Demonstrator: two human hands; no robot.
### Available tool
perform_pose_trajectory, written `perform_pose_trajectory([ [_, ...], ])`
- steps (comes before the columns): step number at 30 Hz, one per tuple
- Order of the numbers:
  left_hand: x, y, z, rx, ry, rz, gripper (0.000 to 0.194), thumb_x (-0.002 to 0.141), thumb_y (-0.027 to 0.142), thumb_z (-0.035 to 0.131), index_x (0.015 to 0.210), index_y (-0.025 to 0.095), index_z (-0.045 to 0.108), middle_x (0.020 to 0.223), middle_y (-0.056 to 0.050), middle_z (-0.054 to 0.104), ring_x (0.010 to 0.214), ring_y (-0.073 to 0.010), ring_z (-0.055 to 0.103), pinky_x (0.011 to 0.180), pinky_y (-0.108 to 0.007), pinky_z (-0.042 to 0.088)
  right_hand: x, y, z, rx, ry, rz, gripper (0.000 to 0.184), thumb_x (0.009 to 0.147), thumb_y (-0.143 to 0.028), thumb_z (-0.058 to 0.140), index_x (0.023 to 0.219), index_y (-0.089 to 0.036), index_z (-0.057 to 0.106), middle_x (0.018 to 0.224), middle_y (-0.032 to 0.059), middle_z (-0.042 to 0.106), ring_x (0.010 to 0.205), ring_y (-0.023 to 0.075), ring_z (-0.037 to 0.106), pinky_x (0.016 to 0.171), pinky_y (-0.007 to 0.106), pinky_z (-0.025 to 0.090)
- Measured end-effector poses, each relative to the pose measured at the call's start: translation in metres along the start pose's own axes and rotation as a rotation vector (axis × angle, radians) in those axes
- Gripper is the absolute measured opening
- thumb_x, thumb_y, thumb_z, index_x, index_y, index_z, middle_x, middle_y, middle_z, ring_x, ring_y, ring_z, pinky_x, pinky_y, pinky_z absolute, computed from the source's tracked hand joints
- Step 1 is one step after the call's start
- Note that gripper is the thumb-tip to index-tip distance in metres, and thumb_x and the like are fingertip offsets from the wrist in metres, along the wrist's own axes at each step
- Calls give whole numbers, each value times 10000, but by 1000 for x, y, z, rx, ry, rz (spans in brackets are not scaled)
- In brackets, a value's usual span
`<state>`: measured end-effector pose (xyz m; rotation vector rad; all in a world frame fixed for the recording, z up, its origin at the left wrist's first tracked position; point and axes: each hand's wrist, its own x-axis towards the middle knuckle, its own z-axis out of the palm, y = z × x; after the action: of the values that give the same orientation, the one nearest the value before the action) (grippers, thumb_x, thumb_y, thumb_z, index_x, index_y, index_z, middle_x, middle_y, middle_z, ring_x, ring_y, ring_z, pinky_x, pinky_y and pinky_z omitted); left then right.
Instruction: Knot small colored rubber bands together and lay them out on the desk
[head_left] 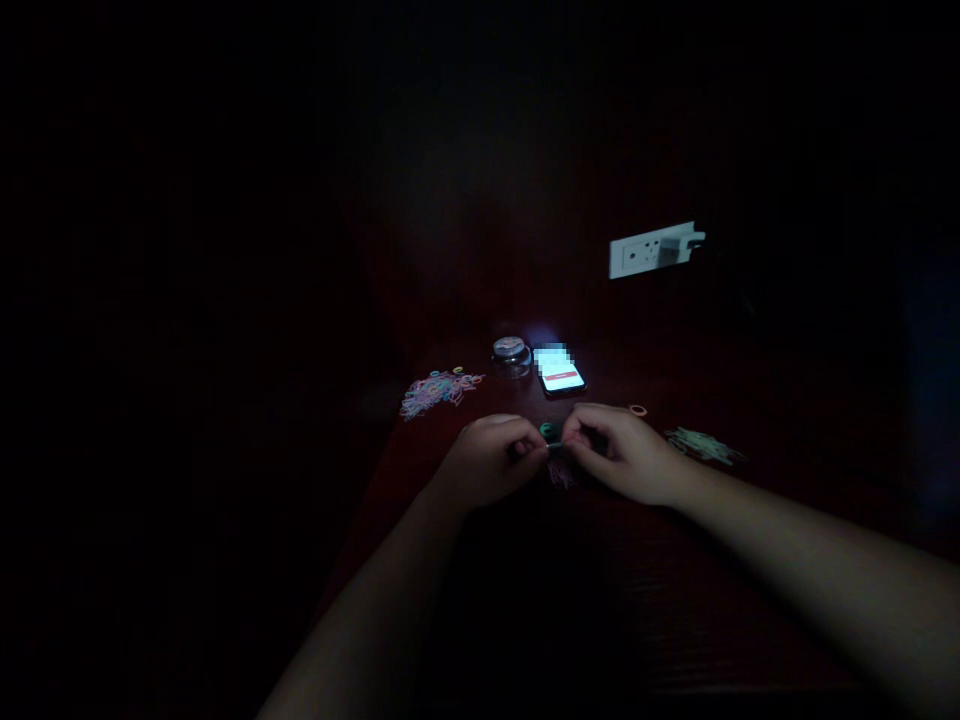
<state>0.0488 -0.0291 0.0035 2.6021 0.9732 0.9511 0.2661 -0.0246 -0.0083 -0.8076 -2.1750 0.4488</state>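
My left hand and my right hand meet over the table, thumbs and fingertips pinched. Between them runs a short, pale strand, which looks like a small rubber band; both hands grip its ends. Just beyond the fingertips lies a green band. Below them is a small heap of purple rubber bands, partly hidden by the hands. To the left is a mixed-colour pile of rubber bands. A pale green pile of bands lies right of my right hand, and an orange band sits behind it.
A phone with a lit screen lies beyond my hands on the dark red table. Left of it stands a small clear jar with a lid. A wall socket holds a plugged-in charger. Darkness hides the surroundings.
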Motion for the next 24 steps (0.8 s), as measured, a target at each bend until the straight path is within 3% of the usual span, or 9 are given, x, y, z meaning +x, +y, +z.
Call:
perform_pose_trajectory([
  [12,0,-4,-7,30,-9,35,117,806,168,601,698,166,556,669,14,544,652,-113,492,623,-237,381,1,-1,0,-20,17,-23,101,834,-168,530,734,-184,536,684,-2,536,642,136,497,594,260,389],
  [20,0,-3,-4,15,-10,17,82,836,212,586,771,172,614,719,1,597,669,-113,534,639,-229,406,1,1,1,-3,-5,-14,86,840,-177,529,757,-183,550,698,0,545,651,137,503,605,266,401],
  [22,-1,-10,-5,59,18,-61,81,844,215,568,813,182,635,754,-4,629,689,-118,559,655,-229,420,1,2,1,3,-9,-4,86,841,-179,528,758,-184,549,700,1,550,651,137,504,603,266,404],
  [24,-4,-23,-11,152,69,-224,110,846,212,546,863,194,653,792,-10,662,718,-130,584,679,-237,435,1,2,1,6,-5,16,89,842,-185,527,755,-185,546,698,3,556,645,137,506,593,265,404],
])
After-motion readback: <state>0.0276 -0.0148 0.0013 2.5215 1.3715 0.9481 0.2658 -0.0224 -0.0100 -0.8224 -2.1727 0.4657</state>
